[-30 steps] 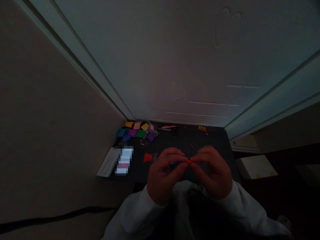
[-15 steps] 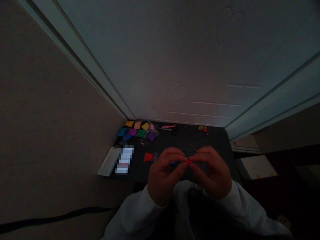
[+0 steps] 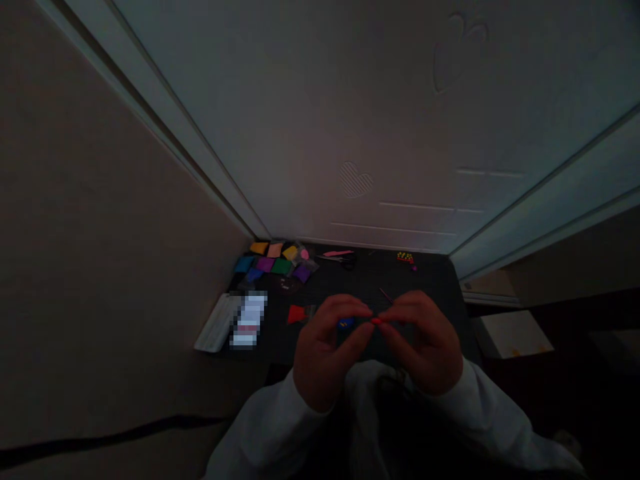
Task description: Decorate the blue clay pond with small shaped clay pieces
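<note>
At the left of the dark table (image 3: pixel 425 275) I see a pale flat case (image 3: pixel 217 325) beside a blurred bright screen (image 3: pixel 249 320), angled, I judge, for easy glancing. Far left, coloured packets (image 3: pixel 265 265) lie bunched, probably for easy choosing; a red packet (image 3: pixel 296 314) lies nearer, just beside the left hand (image 3: pixel 323 353), perhaps because its colour matches what the fingers hold. A blue piece (image 3: pixel 345 324) shows past the left thumb. That thumb's tip touches a small red piece (image 3: pixel 377 321); I can't tell whether the left forefinger presses too. The right hand (image 3: pixel 427 350) pinches the piece between thumb and forefinger, above the near part of the table; meeting it from both sides likely steadies something so tiny. Beyond the right fingertips lies a thin tool (image 3: pixel 385 294), within easy reach. To me the red piece looks bright, roundish and slightly elongated, its ends partly hidden by fingertips.
</note>
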Demonstrator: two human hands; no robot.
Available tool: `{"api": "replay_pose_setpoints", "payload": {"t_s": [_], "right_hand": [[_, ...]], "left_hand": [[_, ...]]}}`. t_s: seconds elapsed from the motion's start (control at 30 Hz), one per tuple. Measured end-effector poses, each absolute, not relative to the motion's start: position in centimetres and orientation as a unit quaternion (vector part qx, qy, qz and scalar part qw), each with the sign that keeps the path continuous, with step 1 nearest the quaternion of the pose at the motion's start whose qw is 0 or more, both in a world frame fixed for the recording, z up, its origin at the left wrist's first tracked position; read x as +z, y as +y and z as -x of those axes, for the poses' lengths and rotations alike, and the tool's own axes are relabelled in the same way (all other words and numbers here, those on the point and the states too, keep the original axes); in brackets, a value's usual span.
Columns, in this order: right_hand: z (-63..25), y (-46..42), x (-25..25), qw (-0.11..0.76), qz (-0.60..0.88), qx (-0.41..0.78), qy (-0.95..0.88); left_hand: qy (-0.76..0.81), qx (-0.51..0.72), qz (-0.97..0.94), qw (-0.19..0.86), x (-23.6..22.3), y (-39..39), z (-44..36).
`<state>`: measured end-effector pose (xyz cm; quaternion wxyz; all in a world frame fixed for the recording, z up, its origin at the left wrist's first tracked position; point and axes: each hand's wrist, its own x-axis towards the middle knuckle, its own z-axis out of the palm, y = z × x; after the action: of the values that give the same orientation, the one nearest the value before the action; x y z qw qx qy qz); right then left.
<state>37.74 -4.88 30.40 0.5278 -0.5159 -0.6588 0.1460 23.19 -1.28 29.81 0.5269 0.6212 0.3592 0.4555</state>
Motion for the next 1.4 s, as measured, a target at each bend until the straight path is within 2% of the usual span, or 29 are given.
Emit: {"api": "replay_pose_setpoints", "payload": {"t_s": [0.73, 1.4], "right_hand": [[-37.65, -4.77, 30.51, 0.526, 0.506, 0.126, -0.672], [-37.91, -4.62, 29.95, 0.507, 0.499, 0.114, -0.693]], "left_hand": [[0.359, 0.452, -0.616, 0.536, 30.07, -1.25, -23.43], [0.350, 0.436, -0.574, 0.599, 29.21, -1.14, -23.49]]}}
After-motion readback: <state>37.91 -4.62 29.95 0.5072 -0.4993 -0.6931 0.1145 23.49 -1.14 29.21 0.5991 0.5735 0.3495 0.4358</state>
